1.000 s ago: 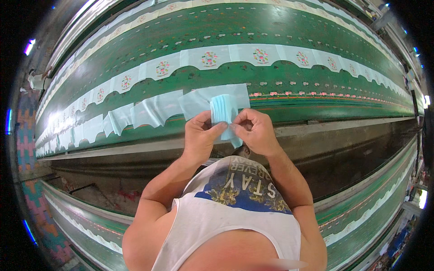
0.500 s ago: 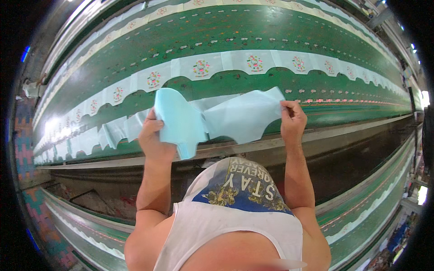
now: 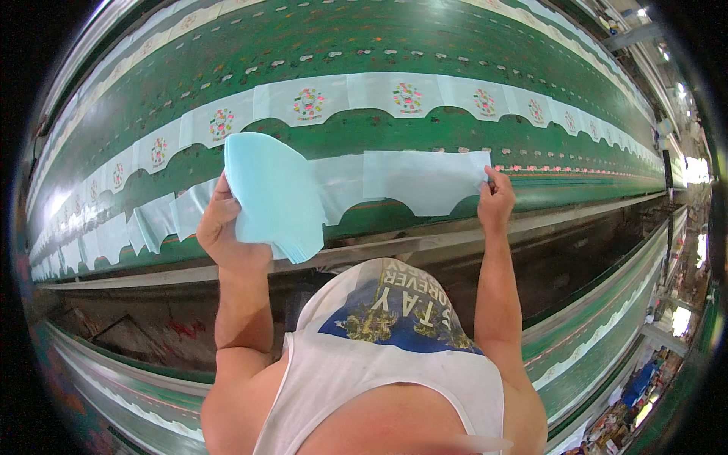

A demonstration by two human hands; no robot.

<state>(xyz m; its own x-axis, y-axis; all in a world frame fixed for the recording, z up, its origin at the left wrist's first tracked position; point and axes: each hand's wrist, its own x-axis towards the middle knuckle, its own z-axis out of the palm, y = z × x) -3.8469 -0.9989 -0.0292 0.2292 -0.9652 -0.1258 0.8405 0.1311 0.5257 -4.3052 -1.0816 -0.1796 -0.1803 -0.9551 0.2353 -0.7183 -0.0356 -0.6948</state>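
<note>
Two hands are at work, well apart, each closed on something of its own. The left hand (image 3: 220, 231) grips the lower left side of a stack (image 3: 277, 197) of pale blue sheets, held up over the near side of the table and fanned at its lower end; the fingers behind the stack are hidden. The right hand (image 3: 497, 199) pinches the upper right corner of a single sheet (image 3: 425, 182) between thumb and fingers.

That single sheet lies stretched along the near row on the green table (image 3: 341, 138), its upper edge nearly straight and its curved lower edge toward the person. Its left end overlaps the plain sheet (image 3: 337, 182) beside it, which the stack partly covers from view. More plain sheets (image 3: 155, 220) run on to the left in the same row, some of them rumpled. Beyond, another row holds printed sheets (image 3: 309, 104) with flowery round designs.

The step in hand looks to be setting this one sheet straight in the near row. Whether its right corner touches the table I cannot tell. The next move, I judge, calls for keeping the upper edge taut and level, easing the corner flat, and only then loosening the pinch, with the stack held clear of the sheet
</note>
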